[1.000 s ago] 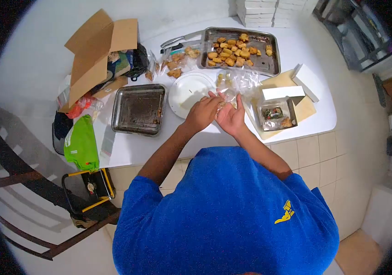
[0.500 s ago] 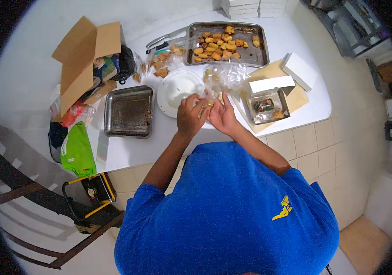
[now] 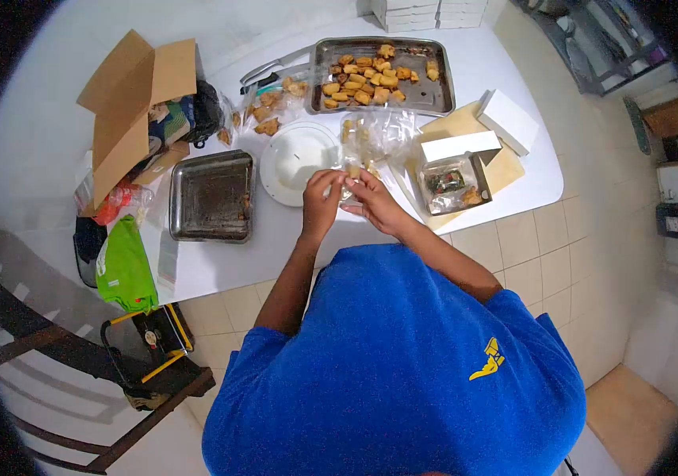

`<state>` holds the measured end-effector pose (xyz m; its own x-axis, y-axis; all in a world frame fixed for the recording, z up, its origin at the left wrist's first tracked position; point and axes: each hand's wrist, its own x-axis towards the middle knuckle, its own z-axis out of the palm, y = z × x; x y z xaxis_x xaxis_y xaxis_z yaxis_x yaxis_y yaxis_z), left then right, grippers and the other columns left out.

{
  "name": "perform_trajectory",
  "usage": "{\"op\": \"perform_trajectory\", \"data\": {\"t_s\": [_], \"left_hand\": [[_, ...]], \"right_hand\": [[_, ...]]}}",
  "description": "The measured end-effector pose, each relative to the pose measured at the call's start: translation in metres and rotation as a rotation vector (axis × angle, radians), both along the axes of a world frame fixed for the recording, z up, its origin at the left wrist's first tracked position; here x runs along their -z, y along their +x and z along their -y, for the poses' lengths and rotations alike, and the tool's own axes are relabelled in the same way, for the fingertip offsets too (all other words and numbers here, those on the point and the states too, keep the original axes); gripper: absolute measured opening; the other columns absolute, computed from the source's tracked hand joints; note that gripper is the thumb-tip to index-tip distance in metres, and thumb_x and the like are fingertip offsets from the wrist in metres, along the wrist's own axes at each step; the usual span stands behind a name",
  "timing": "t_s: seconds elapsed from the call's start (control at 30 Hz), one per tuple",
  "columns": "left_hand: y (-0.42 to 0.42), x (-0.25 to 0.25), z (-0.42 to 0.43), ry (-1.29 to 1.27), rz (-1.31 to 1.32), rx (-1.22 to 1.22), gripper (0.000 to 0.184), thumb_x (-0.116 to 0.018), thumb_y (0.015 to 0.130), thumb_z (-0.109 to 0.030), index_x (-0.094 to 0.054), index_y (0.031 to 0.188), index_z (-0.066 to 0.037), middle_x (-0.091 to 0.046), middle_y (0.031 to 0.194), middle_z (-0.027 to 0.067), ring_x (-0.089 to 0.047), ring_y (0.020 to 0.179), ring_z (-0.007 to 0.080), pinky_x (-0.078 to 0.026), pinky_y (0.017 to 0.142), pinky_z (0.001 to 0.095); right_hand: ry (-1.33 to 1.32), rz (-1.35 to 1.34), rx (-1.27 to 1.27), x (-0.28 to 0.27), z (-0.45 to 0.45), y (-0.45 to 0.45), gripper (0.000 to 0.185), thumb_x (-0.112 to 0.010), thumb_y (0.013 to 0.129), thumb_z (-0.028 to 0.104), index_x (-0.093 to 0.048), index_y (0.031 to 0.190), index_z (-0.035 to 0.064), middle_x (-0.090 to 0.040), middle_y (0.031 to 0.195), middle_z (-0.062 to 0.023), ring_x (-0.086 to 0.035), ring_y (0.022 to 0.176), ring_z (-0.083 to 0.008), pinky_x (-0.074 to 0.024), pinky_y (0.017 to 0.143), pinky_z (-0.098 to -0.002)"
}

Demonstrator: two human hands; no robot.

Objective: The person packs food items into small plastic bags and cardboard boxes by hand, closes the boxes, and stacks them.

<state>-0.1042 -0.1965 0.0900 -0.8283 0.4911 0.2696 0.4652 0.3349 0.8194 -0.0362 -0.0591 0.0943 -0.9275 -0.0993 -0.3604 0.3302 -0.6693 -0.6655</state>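
My left hand (image 3: 321, 205) and my right hand (image 3: 376, 205) meet just below the round white plate (image 3: 282, 178), fingers pinched. Between the fingertips is a small clear plastic bag (image 3: 347, 193), mostly covered by the fingers; its contents are hard to make out. Beyond my hands lies a larger clear bag (image 3: 393, 131) with pale yellowish pieces in it. To the right of my right hand stands an open white box (image 3: 459, 147) holding wrapped food on a tan board (image 3: 511, 170).
A metal tray (image 3: 442, 103) of browned food pieces sits at the back. Left are another dark tray (image 3: 212, 198), bagged pieces (image 3: 271, 99), a knife (image 3: 264, 73), a cardboard box (image 3: 121, 131) and a green bag (image 3: 126, 270). A closed white box (image 3: 507, 121) is at right.
My right hand has turned from an open palm to a pinch, fingers closing toward the left. The left fingers have drawn in, and the whole view has shifted slightly.
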Motion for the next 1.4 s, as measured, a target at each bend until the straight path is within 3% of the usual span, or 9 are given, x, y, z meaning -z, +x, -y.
{"op": "perform_trajectory", "data": {"t_s": [0.17,0.27,0.6,0.7,0.8,1.0,1.17,1.27,1.4], "left_hand": [[0.010,-0.016,-0.005,0.310,0.361,-0.265,0.035,-0.057,0.088,-0.015,-0.052,0.120,-0.005,-0.058,0.110,0.0039,-0.055,0.091,0.0142,-0.048,0.074,0.0309],[-0.006,-0.011,0.007,0.392,0.966,0.103,0.039,-0.056,0.089,-0.019,-0.048,0.124,-0.004,-0.058,0.115,0.0063,-0.054,0.089,0.0127,-0.048,0.072,0.0288],[0.003,-0.020,-0.007,0.146,0.736,0.290,0.031,-0.052,0.092,-0.016,-0.055,0.120,-0.002,-0.063,0.109,0.0092,-0.060,0.096,0.0142,-0.049,0.080,0.0290],[0.017,-0.028,-0.015,0.032,0.641,0.101,0.027,-0.054,0.090,-0.010,-0.059,0.115,-0.003,-0.063,0.111,0.0094,-0.060,0.099,0.0181,-0.050,0.082,0.0311],[0.023,-0.012,-0.016,-0.055,0.013,0.110,0.027,-0.054,0.086,-0.005,-0.062,0.111,-0.003,-0.063,0.111,0.0107,-0.062,0.100,0.0232,-0.051,0.081,0.0323],[0.041,-0.003,-0.020,-0.153,-0.185,0.470,0.035,-0.057,0.082,-0.009,-0.057,0.117,-0.005,-0.050,0.129,0.0137,-0.047,0.120,0.0291,-0.039,0.099,0.0385],[0.064,0.006,-0.042,-0.268,-0.055,0.541,0.046,-0.063,0.080,-0.018,-0.052,0.122,-0.003,-0.042,0.136,0.0143,-0.037,0.128,0.0292,-0.036,0.102,0.0389],[0.069,0.009,-0.064,-0.173,0.311,0.549,0.037,-0.063,0.080,-0.014,-0.058,0.115,-0.003,-0.046,0.133,0.0149,-0.044,0.123,0.0293,-0.042,0.096,0.0364],[0.079,0.017,-0.109,0.009,0.276,0.544,0.025,-0.061,0.082,-0.010,-0.063,0.105,-0.002,-0.055,0.120,0.0153,-0.057,0.106,0.0266,-0.048,0.084,0.0322]], "right_hand": [[0.096,-0.017,-0.141,0.001,-0.007,0.002,0.035,-0.056,0.091,0.023,-0.046,0.123,0.0157,-0.058,0.112,0.0017,-0.058,0.096,-0.0122,-0.0482,0.079,-0.0305],[0.120,-0.097,-0.326,0.004,-0.011,0.007,0.037,-0.056,0.091,0.024,-0.046,0.125,0.0154,-0.058,0.114,0.0004,-0.058,0.097,-0.0125,-0.0492,0.077,-0.0311],[0.060,-0.007,-0.322,0.004,-0.021,0.031,0.040,-0.052,0.093,0.021,-0.042,0.130,0.0121,-0.055,0.123,-0.0074,-0.059,0.103,-0.0186,-0.0506,0.082,-0.0317],[-0.204,0.030,-0.204,0.019,-0.023,0.036,0.036,-0.048,0.094,0.021,-0.043,0.128,0.0103,-0.058,0.118,-0.0105,-0.061,0.102,-0.0245,-0.0524,0.084,-0.0354],[-0.428,0.068,-0.111,0.029,-0.029,0.039,0.035,-0.044,0.096,0.022,-0.042,0.127,0.0066,-0.056,0.120,-0.0117,-0.060,0.103,-0.0288,-0.0547,0.081,-0.0329],[-0.595,0.159,0.031,0.044,-0.041,0.058,0.034,-0.040,0.096,0.031,-0.047,0.116,0.0048,-0.060,0.109,-0.0103,-0.062,0.094,-0.0258,-0.0535,0.082,-0.0381],[-0.634,0.198,0.042,0.034,-0.063,0.083,0.052,-0.035,0.092,0.054,-0.051,0.113,0.0089,-0.062,0.106,-0.0072,-0.061,0.088,-0.0237,-0.0480,0.080,-0.0479],[-0.528,0.184,0.031,0.026,-0.078,0.106,0.050,-0.033,0.092,0.054,-0.051,0.113,0.0113,-0.061,0.105,-0.0052,-0.059,0.090,-0.0209,-0.0464,0.083,-0.0440],[-0.170,0.303,0.181,0.014,-0.097,0.131,0.041,-0.043,0.093,0.045,-0.051,0.115,0.0115,-0.060,0.107,-0.0057,-0.057,0.096,-0.0170,-0.0456,0.084,-0.0318]]}}
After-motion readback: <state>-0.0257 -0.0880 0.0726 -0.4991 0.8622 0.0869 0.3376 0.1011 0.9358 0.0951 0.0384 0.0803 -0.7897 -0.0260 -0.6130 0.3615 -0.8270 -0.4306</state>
